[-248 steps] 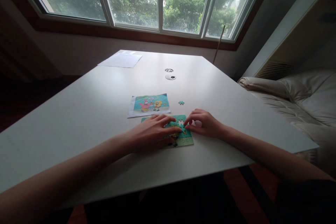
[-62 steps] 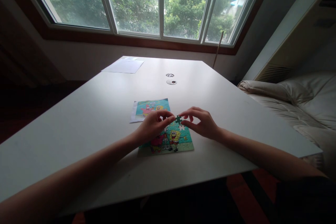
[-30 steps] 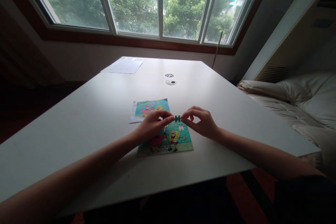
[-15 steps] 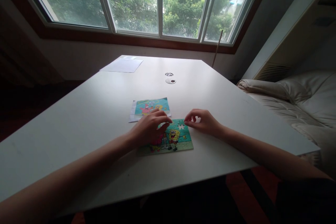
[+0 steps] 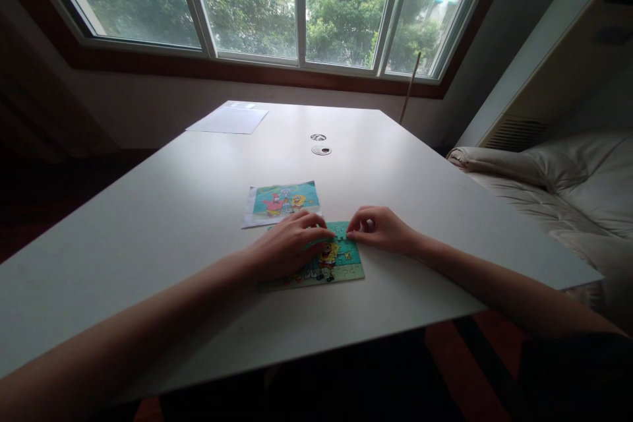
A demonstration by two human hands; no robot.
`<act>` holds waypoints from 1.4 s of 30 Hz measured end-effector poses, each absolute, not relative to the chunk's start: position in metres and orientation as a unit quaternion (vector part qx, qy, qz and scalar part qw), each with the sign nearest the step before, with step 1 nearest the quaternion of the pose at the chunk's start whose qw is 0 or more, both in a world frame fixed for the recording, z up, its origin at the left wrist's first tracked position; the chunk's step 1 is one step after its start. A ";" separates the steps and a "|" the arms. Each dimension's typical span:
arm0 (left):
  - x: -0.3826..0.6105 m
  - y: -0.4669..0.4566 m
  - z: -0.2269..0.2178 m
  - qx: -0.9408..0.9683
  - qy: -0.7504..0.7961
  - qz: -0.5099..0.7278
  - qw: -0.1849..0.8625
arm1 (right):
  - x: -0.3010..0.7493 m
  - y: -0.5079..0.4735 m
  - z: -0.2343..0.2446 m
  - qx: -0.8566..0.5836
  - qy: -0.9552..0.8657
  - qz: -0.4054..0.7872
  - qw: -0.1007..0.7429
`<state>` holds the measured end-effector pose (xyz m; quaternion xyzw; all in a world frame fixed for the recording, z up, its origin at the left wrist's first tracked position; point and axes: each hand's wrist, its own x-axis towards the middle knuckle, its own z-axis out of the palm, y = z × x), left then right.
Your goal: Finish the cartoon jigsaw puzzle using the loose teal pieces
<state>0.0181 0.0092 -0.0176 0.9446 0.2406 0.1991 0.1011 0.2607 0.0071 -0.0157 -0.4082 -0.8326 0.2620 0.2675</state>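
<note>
A nearly square cartoon jigsaw puzzle (image 5: 343, 265) lies flat on the white table (image 5: 198, 198), close to its near edge. My left hand (image 5: 287, 247) rests on the puzzle's left and middle part, fingers stretched out, with a fingertip pressing near its top edge. My right hand (image 5: 380, 229) sits at the puzzle's upper right corner, fingers curled together and fingertips touching the edge. No loose piece shows in either hand. A printed reference picture (image 5: 281, 201) with the same cartoon lies just behind the puzzle.
A white paper sheet (image 5: 228, 120) lies at the far left of the table. Two small round discs (image 5: 321, 150) sit near the middle. A pale cushioned sofa (image 5: 554, 178) stands to the right, a thin stick (image 5: 410, 87) leans by the windows.
Both hands held a green puzzle piece in the air a second ago. They have come down onto the puzzle, and the white gap near its top edge no longer shows.
</note>
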 end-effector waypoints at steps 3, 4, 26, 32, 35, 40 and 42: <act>0.019 0.008 -0.017 0.949 0.243 0.181 0.086 | 0.262 0.008 -0.016 -0.403 -0.838 0.260 0.262; 0.019 0.007 -0.017 0.950 0.243 0.176 0.082 | 0.262 0.008 -0.015 -0.401 -0.839 0.260 0.260; 0.021 0.007 -0.017 0.956 0.253 0.142 0.044 | 0.257 0.008 -0.009 -0.460 -0.820 0.245 0.237; 0.021 0.007 -0.017 0.957 0.253 0.136 0.035 | 0.255 0.009 -0.012 -0.470 -0.811 0.236 0.255; 0.022 0.006 -0.016 0.959 0.249 0.131 0.023 | 0.254 0.008 -0.013 -0.473 -0.810 0.228 0.262; 0.023 0.004 -0.013 0.962 0.246 0.117 0.010 | 0.254 0.008 -0.012 -0.465 -0.816 0.230 0.256; 0.023 0.004 -0.012 0.963 0.245 0.115 0.005 | 0.254 0.008 -0.012 -0.464 -0.817 0.230 0.253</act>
